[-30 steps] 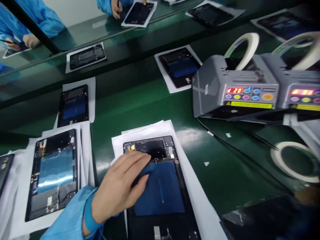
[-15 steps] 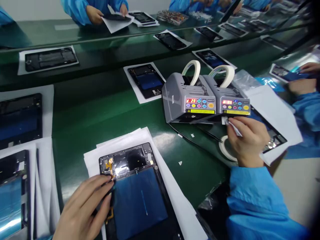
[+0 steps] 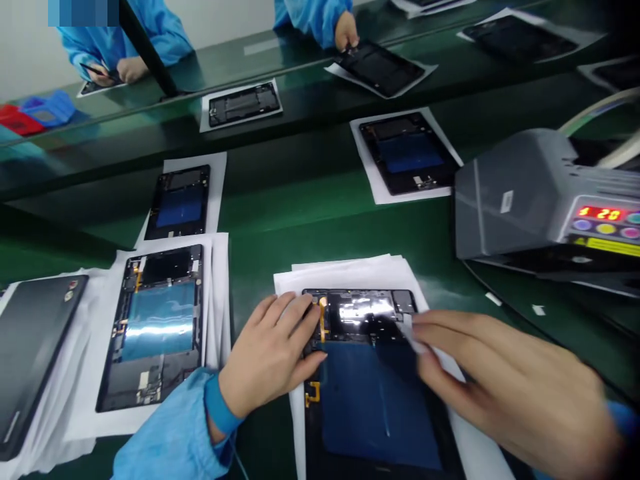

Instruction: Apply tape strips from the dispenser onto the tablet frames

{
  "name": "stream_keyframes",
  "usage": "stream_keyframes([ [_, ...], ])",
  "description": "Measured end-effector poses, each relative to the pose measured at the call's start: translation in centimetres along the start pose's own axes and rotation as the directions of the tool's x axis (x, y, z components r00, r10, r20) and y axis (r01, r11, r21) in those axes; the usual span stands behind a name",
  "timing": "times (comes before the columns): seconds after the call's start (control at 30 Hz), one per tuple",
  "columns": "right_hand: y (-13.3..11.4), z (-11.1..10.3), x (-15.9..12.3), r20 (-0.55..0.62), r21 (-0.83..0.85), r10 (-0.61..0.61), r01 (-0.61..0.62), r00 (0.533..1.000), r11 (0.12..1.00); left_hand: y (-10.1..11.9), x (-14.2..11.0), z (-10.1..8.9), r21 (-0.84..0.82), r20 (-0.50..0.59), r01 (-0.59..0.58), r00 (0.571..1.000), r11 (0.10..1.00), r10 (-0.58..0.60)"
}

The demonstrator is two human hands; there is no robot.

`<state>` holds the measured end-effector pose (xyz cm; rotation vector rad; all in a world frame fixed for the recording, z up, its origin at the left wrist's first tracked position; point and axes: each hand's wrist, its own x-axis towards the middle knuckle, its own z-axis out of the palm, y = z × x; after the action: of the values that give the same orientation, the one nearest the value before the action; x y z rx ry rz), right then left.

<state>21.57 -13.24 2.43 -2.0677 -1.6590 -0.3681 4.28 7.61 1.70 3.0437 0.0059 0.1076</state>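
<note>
An open-backed tablet [image 3: 370, 407] lies on white paper sheets [image 3: 400, 267], its inside showing a blue panel and an orange flex cable [image 3: 324, 317]. My left hand [image 3: 280, 347] rests on its upper left edge beside that cable, fingers stretched out and thumb apart. Over the tablet's upper right corner is my right hand [image 3: 500, 380], slightly blurred, thumb and fingers pinched on a small pale strip of tape [image 3: 411, 339]. Its far end touches or hovers just above the tablet; I cannot tell which.
A grey tape dispenser [image 3: 515, 193] stands at the right, tape scraps [image 3: 493, 299] near its cable. Left are another opened tablet [image 3: 160, 320] on papers and a dark-backed tablet [image 3: 40, 347]. More tablets lie behind; a co-worker's hand [image 3: 346, 30] holds one across the bench.
My right hand has moved left from the tape dispenser to the tablet with the tape. The view has swung left. My left hand stays at the tablet's upper left edge.
</note>
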Motion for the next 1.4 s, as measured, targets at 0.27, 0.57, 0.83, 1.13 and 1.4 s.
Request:
stream_keyframes([
  [0.27,-2.8,6.9,6.4,0.085,-0.005,-0.087,0.087,0.993,0.996,-0.2,-0.5,1.2,-0.053,0.021,0.030,0.999,0.998,-0.029],
  [0.57,-2.8,6.8,5.7,0.085,0.032,-0.119,0.117,0.989,0.993,-0.3,-0.7,1.6,-0.086,-0.005,0.024,1.000,0.996,-0.024],
  [0.83,-2.8,7.0,5.7,0.109,0.009,-0.120,0.120,0.987,0.993,-0.1,-0.6,1.3,-0.108,0.010,0.040,0.999,0.993,-0.040],
  [1.13,-3.0,7.0,5.9,0.158,-0.074,-0.181,0.195,0.971,0.978,-0.4,-0.4,1.4,-0.121,0.030,0.053,0.998,0.991,-0.050],
  [1.4,-4.4,6.1,5.5,0.273,-0.192,-0.288,0.345,0.918,0.919,1.5,-3.4,-3.6,0.107,0.007,0.082,0.997,0.991,-0.083],
])
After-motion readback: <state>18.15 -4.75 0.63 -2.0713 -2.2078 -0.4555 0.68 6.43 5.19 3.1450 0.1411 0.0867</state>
